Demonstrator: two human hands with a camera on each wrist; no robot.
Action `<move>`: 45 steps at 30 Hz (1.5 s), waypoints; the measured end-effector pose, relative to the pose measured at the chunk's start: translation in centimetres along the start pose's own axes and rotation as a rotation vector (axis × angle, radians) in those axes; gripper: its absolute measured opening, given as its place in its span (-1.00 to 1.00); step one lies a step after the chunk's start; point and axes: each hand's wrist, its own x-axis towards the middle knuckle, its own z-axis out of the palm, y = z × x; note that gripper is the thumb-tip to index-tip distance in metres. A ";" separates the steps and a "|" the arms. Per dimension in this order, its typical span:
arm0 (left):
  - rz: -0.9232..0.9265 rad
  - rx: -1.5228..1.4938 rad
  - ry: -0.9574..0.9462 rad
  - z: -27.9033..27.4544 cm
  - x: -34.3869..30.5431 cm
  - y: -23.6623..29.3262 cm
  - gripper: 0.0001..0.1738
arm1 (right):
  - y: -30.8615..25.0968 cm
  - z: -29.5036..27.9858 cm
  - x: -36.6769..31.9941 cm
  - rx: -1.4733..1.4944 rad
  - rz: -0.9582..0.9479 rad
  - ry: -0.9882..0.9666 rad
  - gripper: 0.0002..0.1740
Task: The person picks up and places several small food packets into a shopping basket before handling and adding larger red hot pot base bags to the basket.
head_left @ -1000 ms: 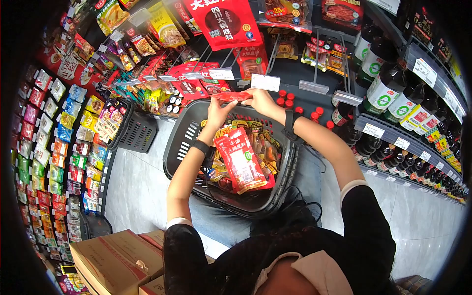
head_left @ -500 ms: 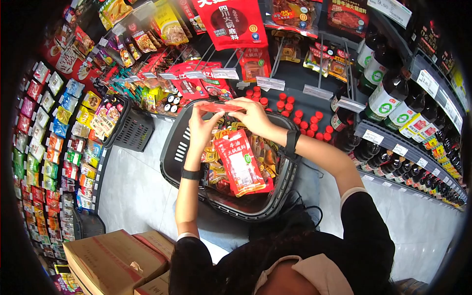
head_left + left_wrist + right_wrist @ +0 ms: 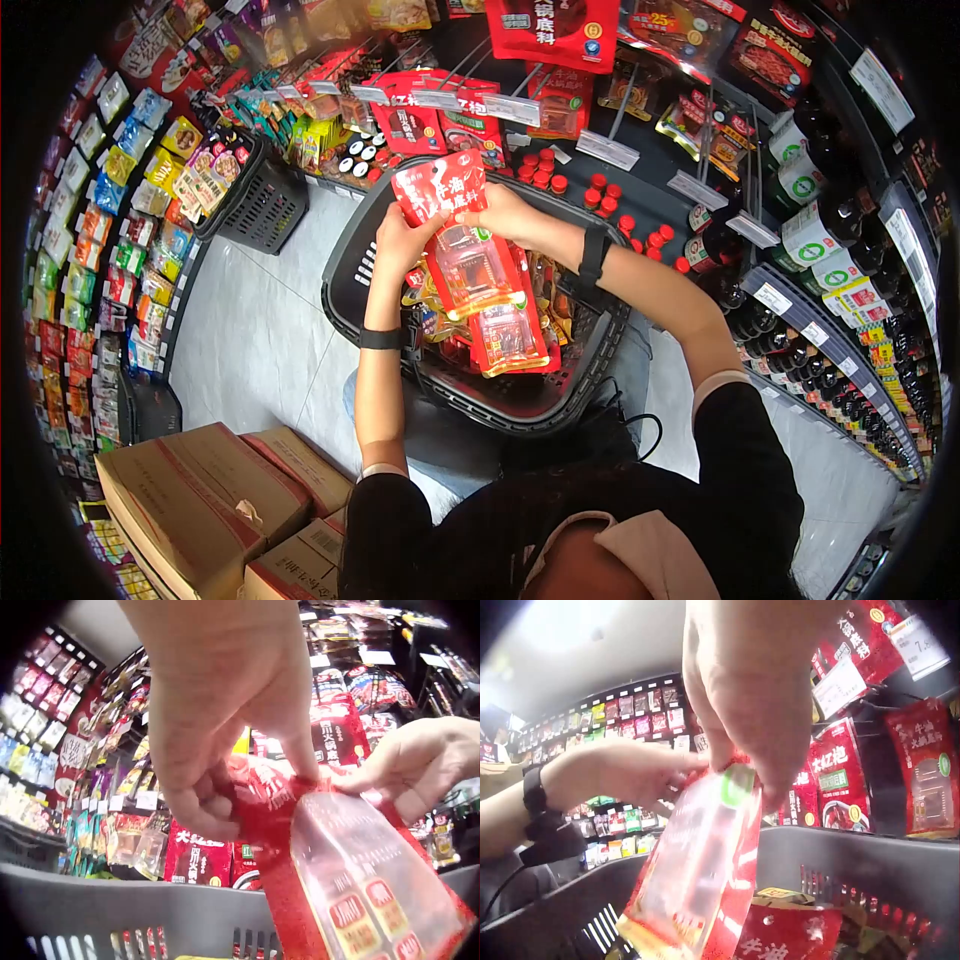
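Both hands hold a red packet of hotpot seasoning point(image 3: 470, 270) by its top end, above a dark grey shopping basket point(image 3: 862, 859). My left hand point(image 3: 402, 240) pinches the packet's left side with thumb and fingers. The right hand point(image 3: 508, 214) pinches the opposite side. Its clear window and red border face up in the left wrist view, where the lower end of the packet point(image 3: 367, 870) slants away from the fingers. Beneath it in the basket lies a similar red packet point(image 3: 512, 345), partly covered, on top of several yellow and dark packets point(image 3: 560, 300).
Ahead, red packets point(image 3: 555, 100) hang on shelf hooks with price tags. Red-capped bottles point(image 3: 605, 195) stand behind the basket's far rim, and dark bottles point(image 3: 815, 240) line the right shelves. A second basket point(image 3: 265, 205) stands at left, cardboard boxes point(image 3: 200, 495) at lower left.
Both hands have drawn back from the shelf to over the basket. The held packet, earlier seen nearly edge-on, now hangs with its printed front showing, overlapping the packet below.
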 end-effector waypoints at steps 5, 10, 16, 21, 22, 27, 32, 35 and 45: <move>-0.266 0.269 -0.217 -0.9 0.4 -1.8 -0.30 | 2.2 0.3 3.1 -0.135 0.402 -0.184 -0.78; -0.320 0.357 -0.323 -0.9 0.8 -3.8 -0.37 | 1.5 2.0 3.5 -0.361 0.504 -0.203 -0.77; -0.528 0.299 -0.446 -0.3 2.1 -6.9 -0.44 | 8.8 3.2 5.7 0.011 0.367 -0.224 -0.74; -0.633 0.304 -0.564 0.6 2.4 -8.3 -0.37 | 13.3 2.4 7.0 -0.155 0.396 -0.226 -0.63; -0.682 0.355 -0.640 0.9 2.6 -8.8 -0.36 | 13.2 2.3 6.7 -0.259 0.445 -0.202 -0.60; -0.708 0.547 -0.923 2.0 2.9 -9.2 -0.30 | 10.9 2.7 5.8 -0.582 0.614 -0.193 -0.41; -0.612 0.593 -0.864 2.6 2.3 -9.0 -0.29 | 10.0 2.4 4.9 -0.463 0.610 -0.219 -0.37; -0.598 0.618 -0.858 2.8 2.3 -9.1 -0.29 | 12.4 2.0 5.3 -0.359 0.573 -0.216 -0.38; -0.595 0.597 -0.834 3.0 2.0 -8.9 -0.52 | 15.0 2.2 5.8 -0.475 0.580 -0.196 -0.48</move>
